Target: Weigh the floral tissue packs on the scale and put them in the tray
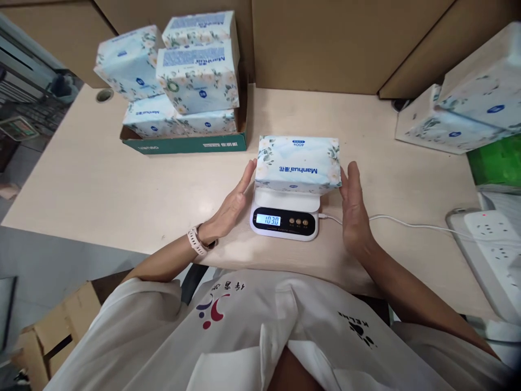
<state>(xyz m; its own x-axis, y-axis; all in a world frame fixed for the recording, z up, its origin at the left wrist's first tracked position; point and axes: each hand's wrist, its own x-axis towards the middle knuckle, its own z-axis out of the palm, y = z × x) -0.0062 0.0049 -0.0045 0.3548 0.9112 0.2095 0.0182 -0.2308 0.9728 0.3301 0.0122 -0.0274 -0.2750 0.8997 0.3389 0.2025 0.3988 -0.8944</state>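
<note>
A floral tissue pack [298,163] lies on a small white kitchen scale [285,217] whose lit display reads 1030. My left hand [230,209] is flat and open, fingertips touching the pack's left end. On the other side, my right hand [354,212] is also open, fingers stretched along the pack's right end. Neither hand grips the pack. A watch sits on my left wrist.
A green shallow box [185,144] at the back left holds several stacked tissue packs [195,76]. More tissue packs [468,108] lie at the right. A white cable [407,222] runs from the scale toward a power strip [494,239]. Cardboard walls stand behind the table.
</note>
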